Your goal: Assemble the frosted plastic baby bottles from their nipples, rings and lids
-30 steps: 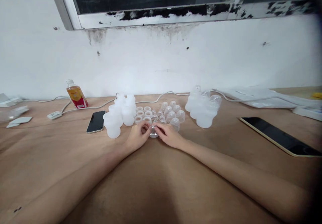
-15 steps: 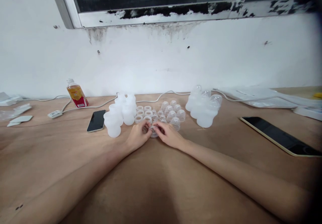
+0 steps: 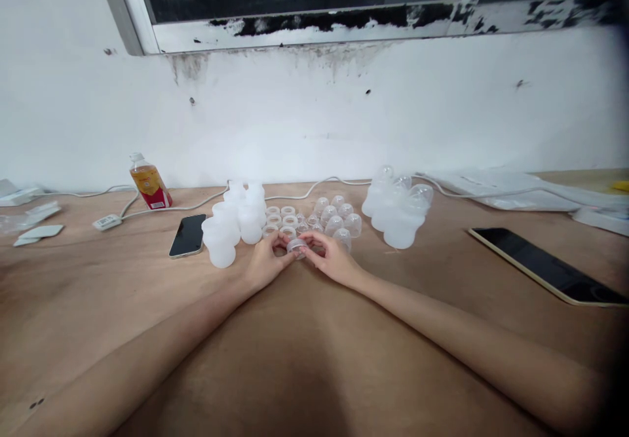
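Between both hands is a translucent screw ring [image 3: 296, 245], tilted so that its round face shows. The fingers and thumb of my left hand [image 3: 268, 259] pinch its left side. From the right, my right hand [image 3: 331, 258] grips the same ring by thumb and fingers. Just behind stand several loose rings [image 3: 288, 211] in rows. Beside them are small clear teats [image 3: 313, 219], partly hidden by my fingers. Several clear domed caps [image 3: 352, 225] sit behind my right hand. Frosted white bottles [image 3: 221, 244] are grouped to the left of my left hand.
More frosted bottles with clear domes [image 3: 400, 221] stand to the right. A phone [image 3: 188, 236] lies left of the bottles, a tablet [image 3: 540, 263] at far right. A drink bottle [image 3: 150, 181], a white cable [image 3: 309, 193] and plastic bags [image 3: 496, 188] lie along the wall.
The ring has risen slightly and tipped, so more of its face shows. My fingers have shifted to its sides, and both hands have moved little.
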Available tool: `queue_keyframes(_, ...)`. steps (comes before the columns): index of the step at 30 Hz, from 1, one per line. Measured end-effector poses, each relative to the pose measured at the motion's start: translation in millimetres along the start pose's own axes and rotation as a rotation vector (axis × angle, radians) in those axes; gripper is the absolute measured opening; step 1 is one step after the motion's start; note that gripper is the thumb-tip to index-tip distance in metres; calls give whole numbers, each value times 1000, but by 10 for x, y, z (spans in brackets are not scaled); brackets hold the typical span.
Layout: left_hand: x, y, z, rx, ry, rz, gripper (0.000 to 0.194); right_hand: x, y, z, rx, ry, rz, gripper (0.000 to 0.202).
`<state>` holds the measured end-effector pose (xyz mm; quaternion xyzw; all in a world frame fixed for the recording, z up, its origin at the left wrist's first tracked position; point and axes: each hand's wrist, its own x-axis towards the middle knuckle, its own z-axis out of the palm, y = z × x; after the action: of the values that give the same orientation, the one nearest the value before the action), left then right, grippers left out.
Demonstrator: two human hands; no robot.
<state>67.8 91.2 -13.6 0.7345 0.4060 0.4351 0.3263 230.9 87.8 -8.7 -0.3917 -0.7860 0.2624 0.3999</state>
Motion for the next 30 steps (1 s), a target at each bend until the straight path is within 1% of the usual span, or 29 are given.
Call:
queue_keyframes(5, -6, -10, 2, -22, -40, -22, 17, 5, 27, 30, -17, -3, 15, 17)
queue_keyframes(10, -3, 33, 4, 95, -40, -25, 14, 1, 17, 42, -77, 2, 12, 18)
queue_keyframes(15, 8, 39, 24, 224, -36, 8, 13, 9, 13, 46, -140, -9, 13, 18)
queue_keyframes(20, -17, 44, 35, 343, -34, 45, 16, 25, 44, 54, -182, 30, 27, 17)
queue_keyframes(24, -39, 61, 23, 459, -12, 49, 17, 24, 28, 53, -203, 1, 13, 17)
queue_keyframes(30, -35, 66, 23, 491, -21, 40, 15, 20, -1, 49, -259, -28, 15, 18)
